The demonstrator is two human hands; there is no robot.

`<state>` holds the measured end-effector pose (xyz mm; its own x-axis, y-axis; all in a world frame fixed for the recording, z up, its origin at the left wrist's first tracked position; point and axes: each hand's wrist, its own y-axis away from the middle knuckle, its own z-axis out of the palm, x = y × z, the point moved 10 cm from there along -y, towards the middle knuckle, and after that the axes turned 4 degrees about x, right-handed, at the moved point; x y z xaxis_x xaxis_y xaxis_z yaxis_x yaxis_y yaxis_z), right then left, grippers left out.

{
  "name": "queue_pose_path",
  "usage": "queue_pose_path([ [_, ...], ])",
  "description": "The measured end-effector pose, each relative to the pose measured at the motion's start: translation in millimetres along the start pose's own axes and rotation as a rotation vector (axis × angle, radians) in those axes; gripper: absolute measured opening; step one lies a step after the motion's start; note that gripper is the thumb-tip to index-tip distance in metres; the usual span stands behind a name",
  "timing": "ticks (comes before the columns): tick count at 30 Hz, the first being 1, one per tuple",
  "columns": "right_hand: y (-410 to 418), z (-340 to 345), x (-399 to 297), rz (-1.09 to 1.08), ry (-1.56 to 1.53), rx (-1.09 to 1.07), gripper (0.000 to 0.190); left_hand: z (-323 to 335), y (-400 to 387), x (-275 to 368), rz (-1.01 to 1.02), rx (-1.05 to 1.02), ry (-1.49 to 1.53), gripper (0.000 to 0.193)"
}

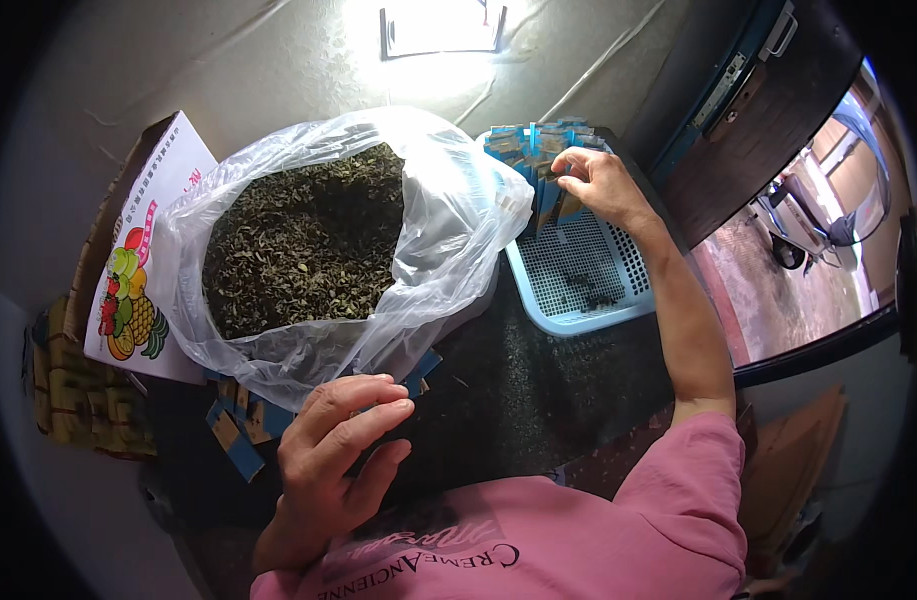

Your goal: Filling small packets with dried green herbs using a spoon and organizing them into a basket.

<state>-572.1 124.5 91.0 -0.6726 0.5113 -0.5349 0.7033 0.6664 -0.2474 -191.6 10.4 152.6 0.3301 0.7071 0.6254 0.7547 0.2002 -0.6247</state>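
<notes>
My right hand (605,184) is over the far end of a light blue plastic basket (537,311), its thumb and fingertips apart beside a dense cluster of small blue-and-brown packets (552,142). Whether the fingertips touch a packet is hard to tell. Low in the view, my left hand (342,446) is raised with loosely bent, parted fingers and nothing in them. Just beyond it stands a large clear plastic bag (443,240), its mouth spread around dried, crumbled leaves (301,262). More blue-and-brown packets (237,442) lie on the dark table (496,405), partly hidden by the bag.
A white carton (147,225) printed with fruit leans left of the bag. Bundled yellowish packs (91,390) are stacked at the far left. A bright lamp (443,30) shines by the wall. At right, a dark door (758,112) stands beside an opening showing a parked scooter (800,217).
</notes>
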Motion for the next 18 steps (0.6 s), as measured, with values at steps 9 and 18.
queue_pose_path([
  [9, 10.6, -14.7, -11.3, 0.054, 0.008, 0.015, 0.026, -17.6, 3.6, 6.7, -0.018, 0.070, -0.021, 0.021],
  [18, 33.2, -69.3, -16.2, 0.026, -0.424, 0.300, 0.025, -123.3, 51.3, -16.5, -0.175, 0.490, -0.426, 0.008],
])
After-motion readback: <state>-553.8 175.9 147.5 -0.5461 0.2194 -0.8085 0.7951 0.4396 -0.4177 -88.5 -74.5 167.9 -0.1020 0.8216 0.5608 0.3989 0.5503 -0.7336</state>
